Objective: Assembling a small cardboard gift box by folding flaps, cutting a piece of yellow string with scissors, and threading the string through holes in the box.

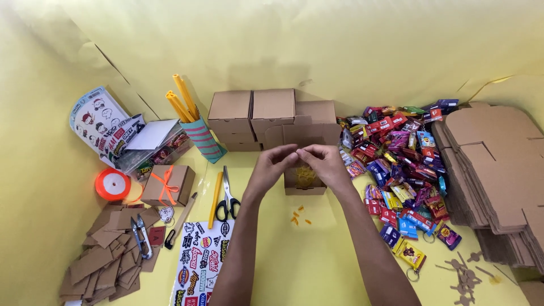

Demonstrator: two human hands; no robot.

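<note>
Both hands over the small open cardboard box (304, 180) at table centre. My left hand (275, 164) and right hand (326, 161) meet fingertip to fingertip just above it, fingers pinched; can't tell what's between them. Yellow shredded filler (306, 175) sits inside the box, a few yellow scraps (300, 216) on the table in front. Scissors (228, 198) lie left of my left wrist. Pile of colourful keychain packets (402, 164) just right of the box.
</note>
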